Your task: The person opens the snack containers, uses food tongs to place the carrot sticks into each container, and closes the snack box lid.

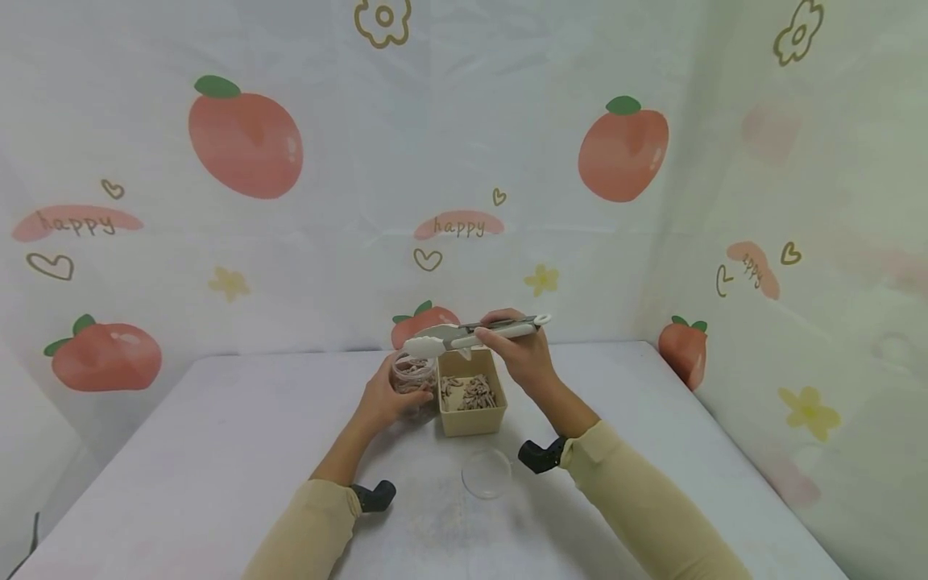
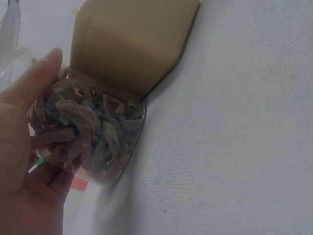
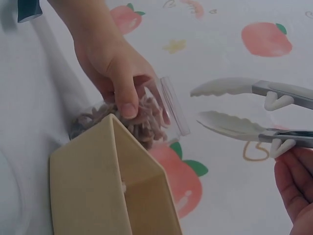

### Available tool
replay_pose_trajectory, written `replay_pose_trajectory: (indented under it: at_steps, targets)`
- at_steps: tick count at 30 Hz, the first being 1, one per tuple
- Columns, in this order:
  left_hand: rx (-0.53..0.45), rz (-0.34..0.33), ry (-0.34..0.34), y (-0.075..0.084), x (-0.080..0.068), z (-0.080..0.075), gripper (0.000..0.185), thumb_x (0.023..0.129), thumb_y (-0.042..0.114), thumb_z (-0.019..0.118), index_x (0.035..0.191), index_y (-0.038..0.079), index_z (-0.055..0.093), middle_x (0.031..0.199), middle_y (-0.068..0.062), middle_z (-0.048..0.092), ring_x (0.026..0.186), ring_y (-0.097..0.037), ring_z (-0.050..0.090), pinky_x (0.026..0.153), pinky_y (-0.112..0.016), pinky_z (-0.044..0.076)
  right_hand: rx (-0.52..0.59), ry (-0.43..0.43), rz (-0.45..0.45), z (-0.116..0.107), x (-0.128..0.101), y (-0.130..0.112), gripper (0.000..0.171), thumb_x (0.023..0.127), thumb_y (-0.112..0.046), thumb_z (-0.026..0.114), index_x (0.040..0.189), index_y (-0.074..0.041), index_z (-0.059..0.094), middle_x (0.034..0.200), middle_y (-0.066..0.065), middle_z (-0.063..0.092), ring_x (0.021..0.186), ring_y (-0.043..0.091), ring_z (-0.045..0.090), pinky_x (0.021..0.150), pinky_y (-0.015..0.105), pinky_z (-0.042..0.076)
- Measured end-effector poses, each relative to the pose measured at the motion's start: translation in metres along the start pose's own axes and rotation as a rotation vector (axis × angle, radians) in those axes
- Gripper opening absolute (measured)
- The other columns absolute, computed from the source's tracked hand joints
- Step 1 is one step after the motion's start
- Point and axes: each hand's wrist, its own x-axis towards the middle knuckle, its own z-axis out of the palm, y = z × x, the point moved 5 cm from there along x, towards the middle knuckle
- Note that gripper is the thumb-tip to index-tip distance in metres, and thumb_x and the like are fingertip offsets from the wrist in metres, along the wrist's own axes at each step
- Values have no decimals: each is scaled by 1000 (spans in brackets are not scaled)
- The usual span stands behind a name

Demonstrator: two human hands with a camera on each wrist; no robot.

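My right hand (image 1: 524,350) grips the tongs (image 1: 464,341), long axis running leftward, tips parted near the mouth of the jar (image 3: 175,106). My left hand (image 1: 383,397), nearer, curls round the jar, just left of the box (image 1: 471,422).

The left forearm (image 1: 342,451) and right forearm (image 1: 573,411) angle inward, beige sleeves (image 1: 645,503) ending short of the wrists. The left hand (image 1: 383,396) curls in a wide grip, thumb pointing inward; the right hand (image 1: 525,350), raised higher, grips with bent fingers, though their exact placement is hard to make out from the head view
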Motion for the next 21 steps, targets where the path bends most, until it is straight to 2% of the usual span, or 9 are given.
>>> replay_pose_trajectory:
  at_steps: [4,9,16,21]
  targets:
    - [4,-5,4,0,0,0,99,73,33,87,151,16,29,135,-14,50,123,-30,48,103,-50,37,8,4,8,-10,4,13,21,87,-6,72,102,8,67,96,18,68,82,16,62,72,25,50]
    - [24,-10,13,0,0,-1,99,72,36,87,150,17,30,136,-15,49,124,-31,47,103,-50,36,-8,-29,-35,-22,16,34,21,87,-11,73,102,2,68,95,13,69,81,18,63,69,27,51]
    - [40,-22,12,0,0,-1,99,72,37,86,151,18,29,138,-16,47,125,-33,45,103,-52,36,46,-128,-37,-36,25,32,24,87,-4,71,107,7,63,102,22,64,87,19,61,72,26,50]
    - [30,-7,11,0,1,0,98,71,37,87,149,18,31,135,-13,50,121,-30,48,99,-50,39,99,-225,-26,-41,27,38,30,86,4,70,111,11,57,106,30,60,86,17,62,72,25,52]
